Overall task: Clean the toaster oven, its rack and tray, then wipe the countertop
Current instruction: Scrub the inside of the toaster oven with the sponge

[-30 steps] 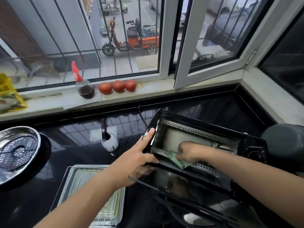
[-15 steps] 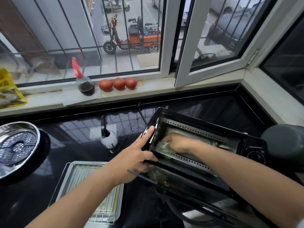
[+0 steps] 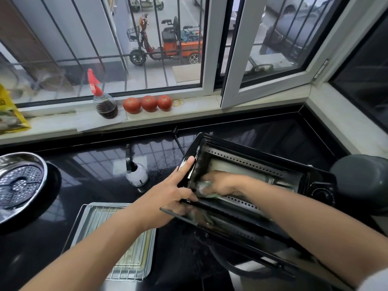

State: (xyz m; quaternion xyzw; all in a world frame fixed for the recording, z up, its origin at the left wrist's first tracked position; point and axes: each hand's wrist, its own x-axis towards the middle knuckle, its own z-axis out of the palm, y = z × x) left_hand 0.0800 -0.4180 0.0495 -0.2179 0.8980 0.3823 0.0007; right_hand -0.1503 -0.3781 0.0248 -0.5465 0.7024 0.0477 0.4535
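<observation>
A black toaster oven lies tilted back on the dark countertop, its glass door hanging open toward me. My left hand grips the oven's left front edge, index finger stretched up along the frame. My right hand is inside the cavity at its left end, pressing a green cloth against the inner wall. The wire rack sits on the metal tray on the counter under my left forearm.
A white sprayer with a black handle stands left of the oven. A steel steamer pan sits at far left. A dark round pot is right of the oven. On the sill are a sauce bottle and three tomatoes.
My right hand has slid the green cloth from the front of the oven floor to the left end of the cavity. My left hand keeps its hold on the oven frame.
</observation>
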